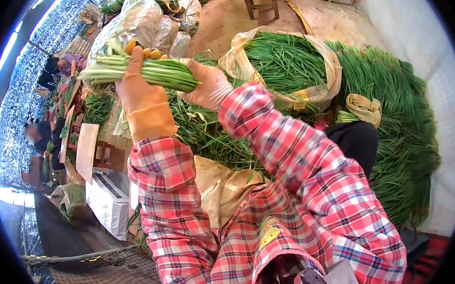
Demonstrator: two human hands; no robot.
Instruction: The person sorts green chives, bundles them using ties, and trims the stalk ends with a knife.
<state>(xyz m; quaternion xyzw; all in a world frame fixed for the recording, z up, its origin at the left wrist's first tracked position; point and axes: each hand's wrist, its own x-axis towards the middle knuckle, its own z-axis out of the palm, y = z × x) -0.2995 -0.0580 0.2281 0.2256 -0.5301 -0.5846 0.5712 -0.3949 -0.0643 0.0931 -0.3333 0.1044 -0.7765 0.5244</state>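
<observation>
Head view: the green bunch (170,75) lies crosswise, clasped in the left hand (141,90); its leafy end meets the part-curled right hand (207,84), whose grip is unclear.

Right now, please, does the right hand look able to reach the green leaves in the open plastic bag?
Probably yes: the green leaves lie exposed in the plastic bag, and nothing seems to block the way. The right hand need only leave the bundle that the left hand holds.

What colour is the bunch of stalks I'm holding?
The bunch is green, paling toward white at one end; the head view shows it best.
</observation>
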